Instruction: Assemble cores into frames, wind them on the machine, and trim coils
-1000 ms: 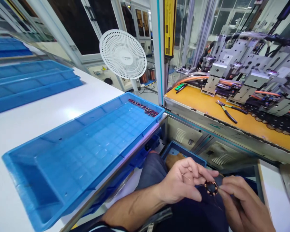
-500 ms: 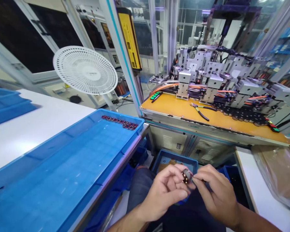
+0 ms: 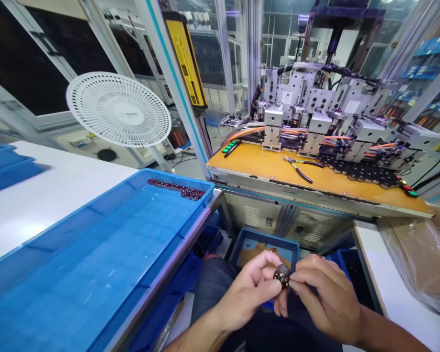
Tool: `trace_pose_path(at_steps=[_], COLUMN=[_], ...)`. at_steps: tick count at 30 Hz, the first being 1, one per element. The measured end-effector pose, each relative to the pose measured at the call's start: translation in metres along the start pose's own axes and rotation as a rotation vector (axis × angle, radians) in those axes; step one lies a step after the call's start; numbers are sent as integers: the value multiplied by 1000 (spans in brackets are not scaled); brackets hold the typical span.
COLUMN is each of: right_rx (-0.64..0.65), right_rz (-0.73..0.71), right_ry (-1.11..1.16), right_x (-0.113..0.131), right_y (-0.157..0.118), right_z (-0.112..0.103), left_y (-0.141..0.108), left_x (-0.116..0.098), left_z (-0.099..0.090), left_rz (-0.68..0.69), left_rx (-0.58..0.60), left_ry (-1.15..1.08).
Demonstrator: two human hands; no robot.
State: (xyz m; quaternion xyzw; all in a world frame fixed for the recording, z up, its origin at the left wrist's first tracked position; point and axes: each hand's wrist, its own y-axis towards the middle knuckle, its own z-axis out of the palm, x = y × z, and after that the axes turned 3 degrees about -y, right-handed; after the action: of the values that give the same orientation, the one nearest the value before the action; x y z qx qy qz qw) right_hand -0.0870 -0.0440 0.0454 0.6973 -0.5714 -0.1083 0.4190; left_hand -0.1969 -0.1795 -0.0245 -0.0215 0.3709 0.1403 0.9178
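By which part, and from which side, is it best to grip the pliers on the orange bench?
I would probably take the pliers by the handle slanting toward the near edge of the orange bench, coming from that edge. This handle lies apart from the other, which runs right toward the dark cylinders; the metal jaws point left.

The scene is lit brightly, and a white glare is thrown back by the table (image 3: 29,215) at left. Small glints are caught in the tray (image 3: 95,254) and on the plastic (image 3: 418,264) at lower right. At bottom centre, the lap (image 3: 293,332) is sunk in shadow. The frame's edges are stretched by wide-lens distortion, the upper left is smeared, and fine detail on the dark part (image 3: 281,275) is lost.
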Motion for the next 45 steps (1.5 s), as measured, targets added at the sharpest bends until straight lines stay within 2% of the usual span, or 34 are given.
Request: trace_pose_path(at_steps=[6, 12, 15, 18, 22, 25, 28, 31, 34, 36, 38, 40, 41, 42, 45], right_rx=[-28, -31, -76, -61, 81, 128, 170, 212, 112, -5, -110, -192, -214, -227, -201], right_rz=[162, 258, 316, 526, 869, 993, 1050, 966, 812, 661, 461, 262, 181, 109, -67], right_ry=[19, 77, 158, 359, 837, 1070, 1144, 1202, 1145, 925, 562, 158, -7, -133, -286], right_x=[4, 3, 7, 10, 9, 4, 1, 0, 0, -1, -5, -11, -14, -18, -29], right_y=[1, -5, -7, -9, -12, -15, -17, -21, -23, -22, -20, -20, -21, -23, -32], right_z=[6, 12, 15, 18, 23, 27, 32, 39, 44, 44, 41, 37, 35, 33, 33], left_y=[-3, -5, -4, -3, -4, -4, -4, -5, -1, 4, 7, 5, 1, -4, -16], left_x=[-9, -8, -7, -7, -10, -12, -12, -10, -7, -6, -6, -7, -8, -10, -13], left_z=[8, 13, 12, 9, 4, 2, 1, -1, -5, -9, -14, -16, -15, -12, 4], left_rz=[155, 459, 546, 574, 539, 494, 492, 473, 395, 332, 323, 420, 489, 551, 634], left_rx=[-96, -175, -256, -265, -240, -237, -220, -190, -188, -282, -482, -679, -712, -685, -445], left_ry=[85, 266, 350, 395, 417, 367, 316, 284, 205, 128, 147, 352, 511, 680, 1029])
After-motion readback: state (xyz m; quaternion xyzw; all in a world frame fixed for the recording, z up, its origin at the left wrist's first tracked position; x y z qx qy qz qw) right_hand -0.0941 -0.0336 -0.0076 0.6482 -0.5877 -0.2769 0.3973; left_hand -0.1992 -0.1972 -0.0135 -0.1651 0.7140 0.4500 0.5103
